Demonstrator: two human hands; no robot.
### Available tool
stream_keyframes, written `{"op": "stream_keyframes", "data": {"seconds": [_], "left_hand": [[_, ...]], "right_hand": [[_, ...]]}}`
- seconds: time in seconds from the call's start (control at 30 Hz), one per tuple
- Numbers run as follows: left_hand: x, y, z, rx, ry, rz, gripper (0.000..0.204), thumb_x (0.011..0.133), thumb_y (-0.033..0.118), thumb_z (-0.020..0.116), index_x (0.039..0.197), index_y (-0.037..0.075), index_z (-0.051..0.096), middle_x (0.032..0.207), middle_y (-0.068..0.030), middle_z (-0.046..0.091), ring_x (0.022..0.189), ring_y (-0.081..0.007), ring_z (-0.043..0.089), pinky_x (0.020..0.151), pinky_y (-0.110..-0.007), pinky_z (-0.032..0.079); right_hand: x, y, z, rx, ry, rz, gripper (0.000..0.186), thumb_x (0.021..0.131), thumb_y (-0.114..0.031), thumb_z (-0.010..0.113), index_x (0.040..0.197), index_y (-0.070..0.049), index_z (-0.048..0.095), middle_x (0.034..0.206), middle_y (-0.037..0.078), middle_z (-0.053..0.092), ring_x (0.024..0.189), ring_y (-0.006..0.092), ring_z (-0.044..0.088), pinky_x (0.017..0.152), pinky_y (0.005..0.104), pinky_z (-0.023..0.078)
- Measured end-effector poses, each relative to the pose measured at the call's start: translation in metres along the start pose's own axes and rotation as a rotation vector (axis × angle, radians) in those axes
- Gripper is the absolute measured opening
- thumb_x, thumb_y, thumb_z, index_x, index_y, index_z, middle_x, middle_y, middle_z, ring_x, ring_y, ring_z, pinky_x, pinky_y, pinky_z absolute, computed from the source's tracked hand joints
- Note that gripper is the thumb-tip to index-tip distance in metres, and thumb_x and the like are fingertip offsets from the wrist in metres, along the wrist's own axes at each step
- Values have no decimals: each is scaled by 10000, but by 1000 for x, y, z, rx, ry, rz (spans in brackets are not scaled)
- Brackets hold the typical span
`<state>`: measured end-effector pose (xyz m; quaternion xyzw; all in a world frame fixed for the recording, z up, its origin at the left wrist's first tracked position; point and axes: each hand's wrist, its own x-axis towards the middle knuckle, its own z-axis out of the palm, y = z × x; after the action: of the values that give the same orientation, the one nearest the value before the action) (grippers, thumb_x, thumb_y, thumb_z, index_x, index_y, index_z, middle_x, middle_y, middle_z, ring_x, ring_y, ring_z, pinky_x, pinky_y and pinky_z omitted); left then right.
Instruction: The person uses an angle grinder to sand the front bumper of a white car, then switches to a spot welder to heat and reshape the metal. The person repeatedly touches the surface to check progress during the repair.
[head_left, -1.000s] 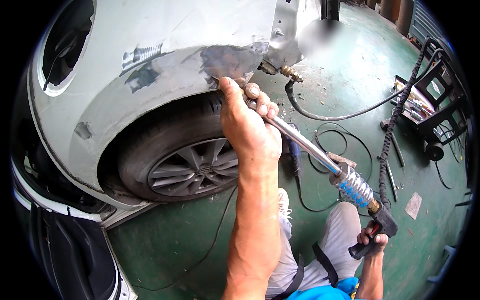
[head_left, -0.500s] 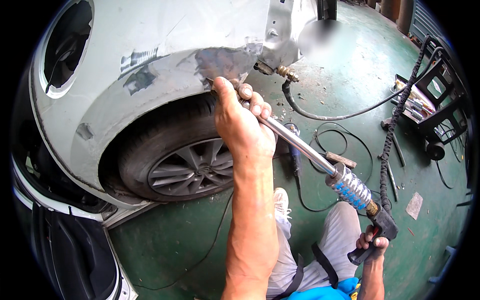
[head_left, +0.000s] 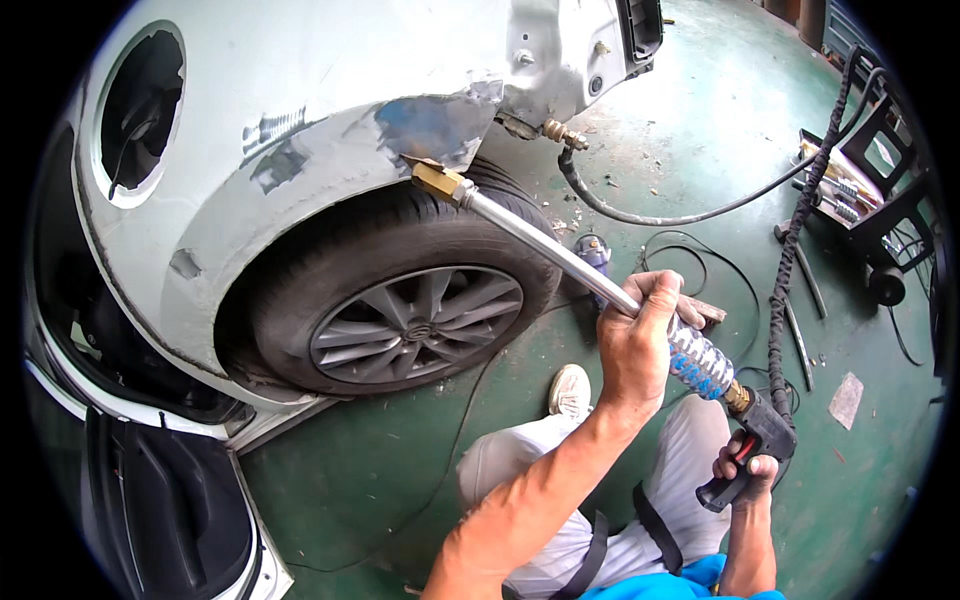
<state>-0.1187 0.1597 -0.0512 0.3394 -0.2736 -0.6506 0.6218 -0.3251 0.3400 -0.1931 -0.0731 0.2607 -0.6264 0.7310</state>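
A slide-hammer dent puller with a long steel shaft runs from the wheel arch down toward my knees. My left hand is wrapped round its shaft, just ahead of the ribbed, blue-marked slide weight. My right hand holds the black pistol grip with its red trigger at the rear end. The brass-coloured tip lies at the arch lip of the pale car panel, beside a patch ground to bare metal. Whether it is fixed to the panel I cannot tell.
Under the arch is the car wheel. A cable clamp sits on the panel's corner, its cable running right to a black cart. A grinder, cords and metal bars lie on the green floor. An open door stands lower left.
My left hand has moved from the puller's tip back along the shaft, down and right toward the slide weight. The tip now shows. My right hand keeps its grip.
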Motion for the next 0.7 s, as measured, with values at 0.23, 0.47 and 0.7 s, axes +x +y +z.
{"op": "stream_keyframes", "data": {"seconds": [0.23, 0.47, 0.7], "left_hand": [[21, 24, -8, -94, 4, -10, 145, 917, 143, 637, 988, 35, 574, 637, -76, 591, 593, -199, 617, 664, -354, 546], [5, 4, -11, 12, -33, -23, 167, 927, 188, 640, 1011, 51, 599, 749, -86, 656, 675, -188, 653, 668, -318, 541], [59, 129, -27, -266, 114, 295, 467, 1022, 548, 399, 1073, 101, 521, 849, -41, 585, 653, -130, 501, 591, -264, 429]], "right_hand": [[3, -4, 7, -59, -1, -5, 445, 617, -179, 742, 984, 38, 611, 803, 86, 642, 569, 226, 591, 590, 405, 504], [4, 1, 14, -2, 14, 3, 435, 596, -118, 746, 986, 42, 641, 850, 124, 685, 593, 254, 638, 603, 420, 523], [1, 3, 19, -11, 11, -8, 458, 583, -124, 757, 992, 41, 634, 852, 126, 679, 603, 256, 641, 615, 423, 524]]}}
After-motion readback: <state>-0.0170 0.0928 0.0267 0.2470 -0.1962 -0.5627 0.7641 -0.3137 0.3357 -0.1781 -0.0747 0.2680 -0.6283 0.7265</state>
